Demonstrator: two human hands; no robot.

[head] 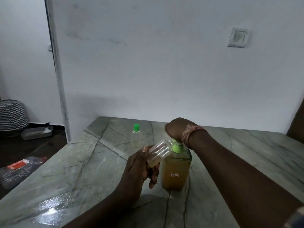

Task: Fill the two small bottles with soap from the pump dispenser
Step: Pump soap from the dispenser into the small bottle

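The pump dispenser [176, 171] stands on the grey stone counter [92, 163], a clear bottle of amber soap with a green collar and a small price sticker. My right hand [175, 129] is closed over its pump head from above, which is hidden under the palm. My left hand [139, 167] holds a small clear uncapped bottle [158, 153], tilted, its mouth against the pump's nozzle. A little yellowish liquid lies in its lower end. A second small clear bottle [136, 134] with a green cap stands upright behind, near the wall.
The counter ends at its left edge, with a dark floor below. Down there lie a dark plastic bottle [19, 170] with a red label, a grey tray [37, 132] and a zigzag-patterned basket [12, 114]. A white wall backs the counter.
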